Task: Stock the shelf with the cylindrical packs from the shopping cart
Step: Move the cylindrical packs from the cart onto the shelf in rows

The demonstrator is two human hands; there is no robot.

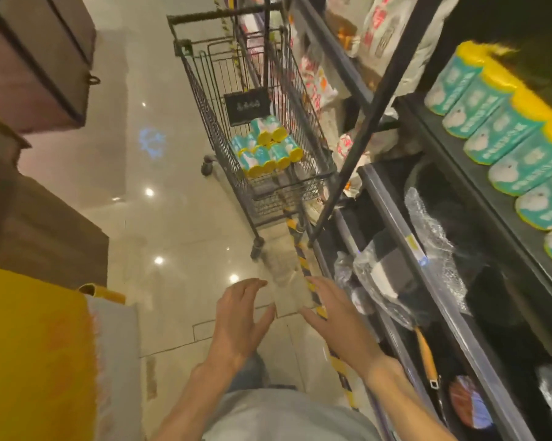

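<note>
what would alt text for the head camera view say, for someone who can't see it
Both hands, left hand and right hand, reach forward open and empty over a glossy floor toward a wire shopping cart holding teal-and-yellow cylindrical packs. On the right, a dark shelf already carries a row of matching packs.

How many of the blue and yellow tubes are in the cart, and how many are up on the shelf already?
Packs in the cart: about 7, piled up so some may be hidden
Packs on the shelf: 7 showing, the last one cut off at the edge
Total: about 14
Both hands hold none.
</note>
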